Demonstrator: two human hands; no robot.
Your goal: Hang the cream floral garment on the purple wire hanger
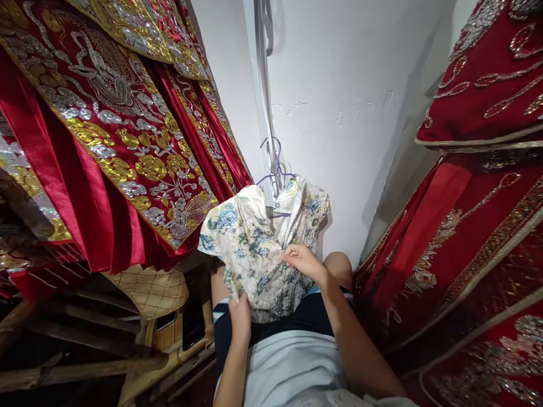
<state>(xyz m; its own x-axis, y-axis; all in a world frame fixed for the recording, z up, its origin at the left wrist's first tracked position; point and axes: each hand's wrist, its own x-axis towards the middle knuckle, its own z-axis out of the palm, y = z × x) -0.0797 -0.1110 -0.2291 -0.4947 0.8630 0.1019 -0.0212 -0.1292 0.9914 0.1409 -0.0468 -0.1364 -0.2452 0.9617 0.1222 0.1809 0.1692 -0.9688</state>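
Note:
A white short-sleeved blouse (258,254) with blue and yellow-green flowers hangs on a purple wire hanger (279,164) above my lap. My left hand (240,316) is closed on the blouse's lower left edge, thumb uppermost. Near the middle front, below the neckline, my right hand (303,261) pinches the blouse's front edge between thumb and fingers. The fabric is creased, and its lower part rests against my dark shorts (271,333). My left fingertips are hidden by the cloth.
Red garments (127,124) with gold and silver sequins hang at the left. More red embroidered cloth (475,226) hangs close at the right. Ahead is a pale wall (348,68) with a hanging white strap (261,73). A dark phone (194,328) lies on a bamboo bench (165,339) at lower left.

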